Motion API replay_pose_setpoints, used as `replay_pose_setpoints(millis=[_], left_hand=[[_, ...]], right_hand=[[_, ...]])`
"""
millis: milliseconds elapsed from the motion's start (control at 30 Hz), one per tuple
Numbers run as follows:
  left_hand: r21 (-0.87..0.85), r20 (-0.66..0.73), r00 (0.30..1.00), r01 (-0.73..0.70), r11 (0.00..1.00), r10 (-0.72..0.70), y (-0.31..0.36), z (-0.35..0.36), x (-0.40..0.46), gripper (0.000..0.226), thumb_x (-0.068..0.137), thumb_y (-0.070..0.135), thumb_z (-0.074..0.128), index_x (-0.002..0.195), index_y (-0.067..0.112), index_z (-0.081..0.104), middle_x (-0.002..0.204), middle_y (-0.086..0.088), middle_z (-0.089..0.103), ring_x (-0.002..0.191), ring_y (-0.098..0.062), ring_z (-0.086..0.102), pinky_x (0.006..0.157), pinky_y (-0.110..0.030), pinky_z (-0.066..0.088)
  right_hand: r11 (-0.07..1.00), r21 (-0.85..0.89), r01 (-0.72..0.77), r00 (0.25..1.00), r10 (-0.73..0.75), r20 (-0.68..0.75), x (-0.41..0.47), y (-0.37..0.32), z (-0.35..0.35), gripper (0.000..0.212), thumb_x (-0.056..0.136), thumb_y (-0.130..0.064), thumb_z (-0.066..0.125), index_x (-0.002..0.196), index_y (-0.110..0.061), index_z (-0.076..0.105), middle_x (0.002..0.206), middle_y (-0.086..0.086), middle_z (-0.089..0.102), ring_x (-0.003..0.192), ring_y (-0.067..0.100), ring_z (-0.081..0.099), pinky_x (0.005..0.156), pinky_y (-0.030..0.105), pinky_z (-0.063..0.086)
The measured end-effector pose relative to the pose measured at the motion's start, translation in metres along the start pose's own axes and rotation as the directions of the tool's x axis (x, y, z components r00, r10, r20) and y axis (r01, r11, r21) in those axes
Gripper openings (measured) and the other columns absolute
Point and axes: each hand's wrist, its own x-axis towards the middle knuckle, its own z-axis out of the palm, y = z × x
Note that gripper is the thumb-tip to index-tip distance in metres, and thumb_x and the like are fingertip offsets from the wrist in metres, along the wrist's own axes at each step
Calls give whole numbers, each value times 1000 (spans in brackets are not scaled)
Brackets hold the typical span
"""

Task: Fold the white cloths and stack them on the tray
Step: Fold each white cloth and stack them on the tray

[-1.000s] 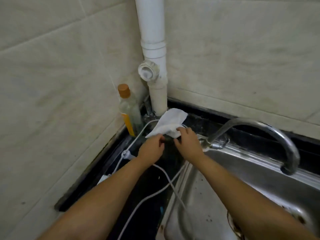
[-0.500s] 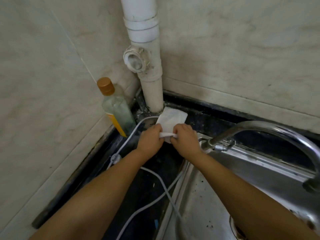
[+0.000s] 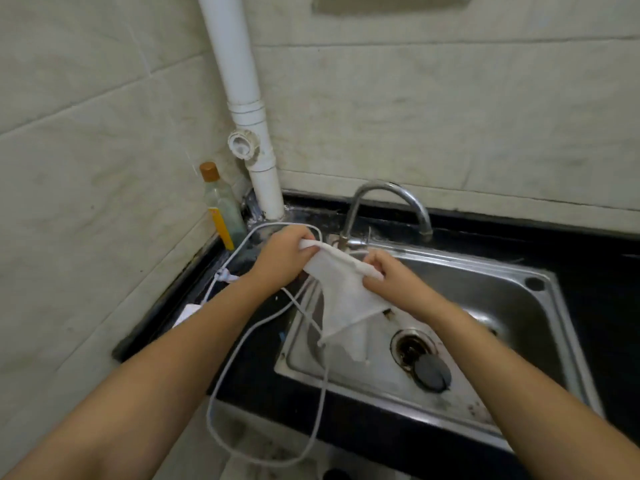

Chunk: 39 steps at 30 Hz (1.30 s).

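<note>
left hand (image 3: 282,256) pinches one top corner of white cloth (image 3: 343,292) | right hand (image 3: 391,278) grips the other | cloth hangs over sink (image 3: 540,306) beside tap (image 3: 388,209)

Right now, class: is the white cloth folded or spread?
Spread, not folded: both hands, left and right, pinch the white cloth's top edge, and it hangs open.

bottle (image 3: 221,206) left of pipe (image 3: 242,98), faucet (image 3: 388,206) behind sink (image 3: 540,306)
</note>
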Motion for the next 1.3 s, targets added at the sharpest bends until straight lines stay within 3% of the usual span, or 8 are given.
replay_pose_setpoints(millis=[167,333,567,733,833,967,1133,1300], left_hand=[[-174,26,996,-77,982,83,108,44,-46,3,87,15,57,88,12,58,85,4,57,78,-13,51,65,-26,35],[-296,177,964,-141,945,199,208,108,-63,6,88,19,56,85,15,54,78,7,55,71,-11,50,61,-26,40],[-264,468,821,-225,938,329,344,207,-64,22,86,19,65,67,22,53,67,6,52,63,-11,47,56,-25,34],[-569,488,846,122,813,215,434,282,-55,12,90,10,59,79,11,63,75,-4,61,73,-16,57,69,-23,50],[-698,482,864,276,661,148,471,311,-57,14,95,12,53,85,12,63,86,-5,65,84,-16,61,83,-27,50],[-740,515,841,336,583,169,478,327,-69,16,97,14,50,95,13,65,100,-3,69,95,-13,64,89,-25,51],[-564,665,733,372,737,140,434,353,-103,11,93,11,55,93,8,65,95,-7,66,93,-17,61,91,-32,50],[-270,826,561,296,916,62,384,385,-151,15,93,22,58,83,19,70,77,4,67,77,-9,61,73,-22,48]], right_hand=[[986,73,-153,980,161,-115,-127,31,-65,31,85,-13,56,114,-22,56,104,-3,60,92,15,58,73,28,47],[956,116,-268,923,289,-253,-242,86,-141,5,85,-9,59,84,-6,63,77,8,59,72,20,54,63,29,41],[856,507,-106,751,403,-524,-367,157,-257,13,92,-10,57,79,-13,56,76,4,59,67,15,57,60,28,45],[787,616,-22,664,472,-579,-417,203,-348,17,92,-8,55,107,-5,63,99,14,68,90,25,65,81,37,52],[806,590,-44,602,492,-629,-440,221,-386,10,91,-8,55,96,-12,63,103,9,68,97,22,64,85,35,52],[840,538,-72,625,458,-632,-455,248,-403,12,93,-12,54,86,-15,62,95,2,66,89,16,61,81,30,48],[843,482,-239,673,501,-544,-474,303,-364,8,91,-15,58,84,-16,61,85,7,58,81,17,53,80,34,44],[753,382,-536,690,652,-316,-500,357,-301,9,91,-13,60,92,-5,64,82,6,61,79,16,56,76,27,44]])
